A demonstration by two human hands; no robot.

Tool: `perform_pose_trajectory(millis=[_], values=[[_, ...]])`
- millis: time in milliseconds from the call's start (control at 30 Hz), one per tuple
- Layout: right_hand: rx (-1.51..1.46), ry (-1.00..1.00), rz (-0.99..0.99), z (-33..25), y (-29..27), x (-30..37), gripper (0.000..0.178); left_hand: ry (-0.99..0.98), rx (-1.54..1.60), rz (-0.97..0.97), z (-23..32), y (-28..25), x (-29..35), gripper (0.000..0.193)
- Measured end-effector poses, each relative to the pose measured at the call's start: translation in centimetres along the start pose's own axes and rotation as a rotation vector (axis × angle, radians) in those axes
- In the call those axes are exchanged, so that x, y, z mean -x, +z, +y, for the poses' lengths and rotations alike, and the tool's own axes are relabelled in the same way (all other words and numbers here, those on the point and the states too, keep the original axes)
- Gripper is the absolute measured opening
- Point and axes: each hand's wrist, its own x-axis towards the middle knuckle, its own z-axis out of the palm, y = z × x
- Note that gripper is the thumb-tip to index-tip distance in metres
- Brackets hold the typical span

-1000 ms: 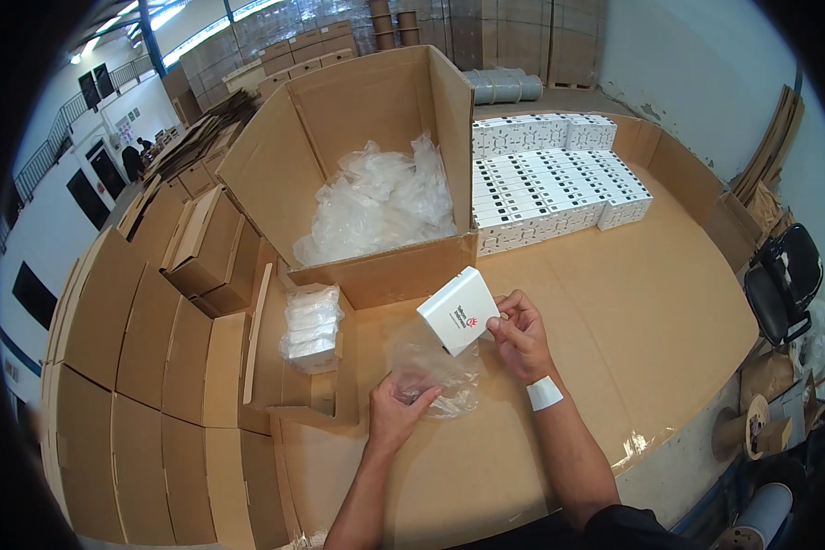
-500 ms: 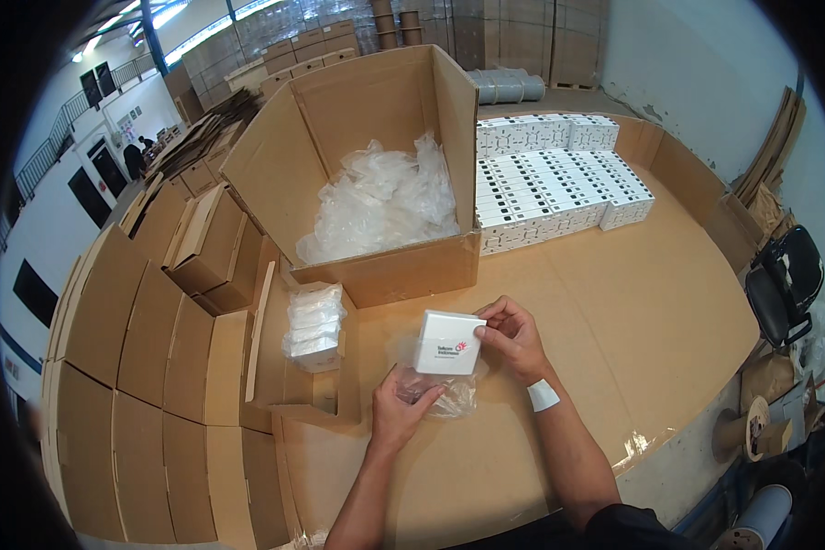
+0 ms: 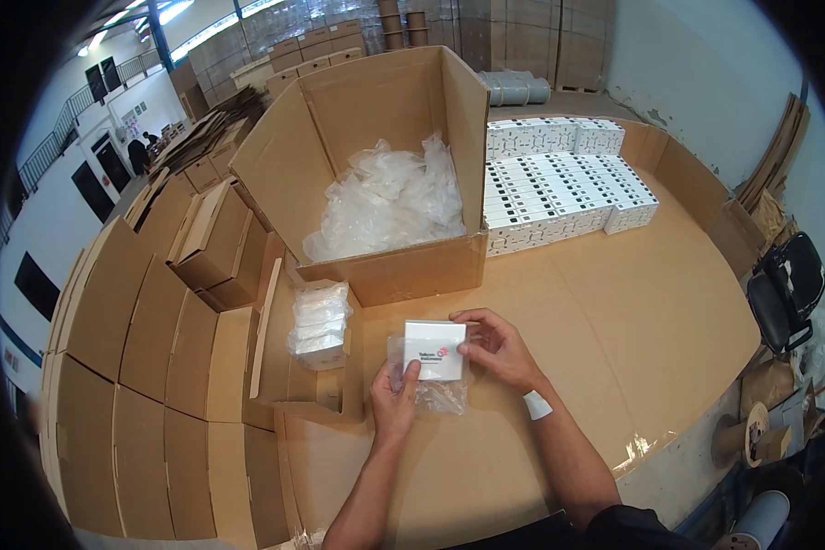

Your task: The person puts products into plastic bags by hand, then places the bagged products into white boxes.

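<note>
A small white square box [image 3: 434,346] with a printed logo is held up between my two hands over the cardboard-covered table. Its lower part sits in a clear plastic bag [image 3: 442,397]. My left hand [image 3: 395,401] is closed on the bag and the box's lower left corner, thumb on the front face. At the box's right edge, my right hand [image 3: 499,349] pinches it between thumb and fingers. Left of my hands, several plastic-wrapped white boxes [image 3: 321,325] stand in a row inside an open cardboard carton [image 3: 344,400].
A large open cardboard box [image 3: 394,275] full of loose clear bags [image 3: 390,197] stands ahead. To its right are stacked rows of white boxes [image 3: 559,197]. Brown cartons [image 3: 137,367] are piled along the left. A black chair [image 3: 784,289] stands beyond the table's right side.
The white box has moved left and down, deeper into the bag. My left thumb now presses on its front face. The view has shifted slightly.
</note>
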Motion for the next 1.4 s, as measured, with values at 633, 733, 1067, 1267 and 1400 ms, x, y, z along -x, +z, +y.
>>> perform_pose_trajectory(millis=[633,733,1067,1267,1400], values=[[0.127,0.026,-0.140,-0.7,-0.5,1.1,0.017,-0.042,0.059,-0.073,1.3,-0.2,0.3,0.047],[0.068,-0.058,-0.113,-0.9,0.0,1.0,0.011,0.025,0.041,-0.096,0.8,-0.4,0.3,0.049],[-0.214,0.050,0.088,-0.8,1.1,1.1,0.040,0.164,0.313,-0.149,-0.5,0.2,-1.4,0.049],[-0.355,0.105,0.054,-0.7,1.7,0.9,0.063,0.081,0.468,-0.175,-0.2,0.6,-2.2,0.046],[-0.151,0.010,-0.033,-1.2,1.0,1.1,0.057,0.183,0.239,-0.153,0.5,0.9,-1.7,0.038]])
